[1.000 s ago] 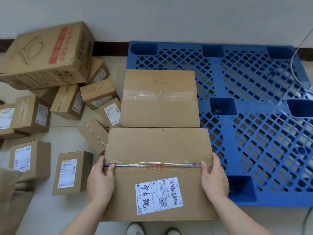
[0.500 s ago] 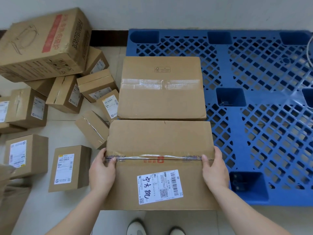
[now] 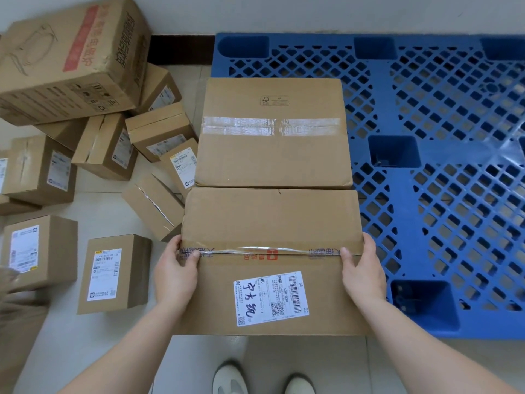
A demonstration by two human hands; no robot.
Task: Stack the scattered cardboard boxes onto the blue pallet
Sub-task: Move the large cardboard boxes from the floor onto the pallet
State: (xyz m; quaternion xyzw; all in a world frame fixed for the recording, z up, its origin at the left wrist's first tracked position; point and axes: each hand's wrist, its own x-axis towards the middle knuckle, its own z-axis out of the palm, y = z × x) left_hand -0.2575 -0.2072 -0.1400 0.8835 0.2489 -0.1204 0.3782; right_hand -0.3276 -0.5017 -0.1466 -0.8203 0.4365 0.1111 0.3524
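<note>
Labelled box (image 3: 272, 263) was held level over the near left corner of the pallet (image 3: 443, 172), far edge just beside the plain box (image 3: 272, 132) already lying on the pallet. Whether its base was down on the grid or a little above it could not be told from this view.

Left hand (image 3: 174, 275) was clamped on the box's left side, thumb over the top at the tape line. Right hand (image 3: 362, 275) was clamped on the right side the same way. Both gripped the box between them.

Step in hand, as judged: placing the second box of the bottom layer. Next move calls for setting it flat, far edge flush against the plain box and left side in line with it, then letting go sideways so the fingers are not pinched.

Edges: the box's near edge seemed to sit about at the pallet's near rim, so overhang toward the shoes (image 3: 264, 379) was the thing to check.

Room: the pallet's whole right side was bare grid, free for later boxes. To the left, small boxes (image 3: 113, 273) lay scattered on the floor (image 3: 85, 351), one tilted box (image 3: 154, 206) just beside the held box's left edge, with a large box (image 3: 71, 61) leaning on the pile near the wall. Left hand had little clearance there.
</note>
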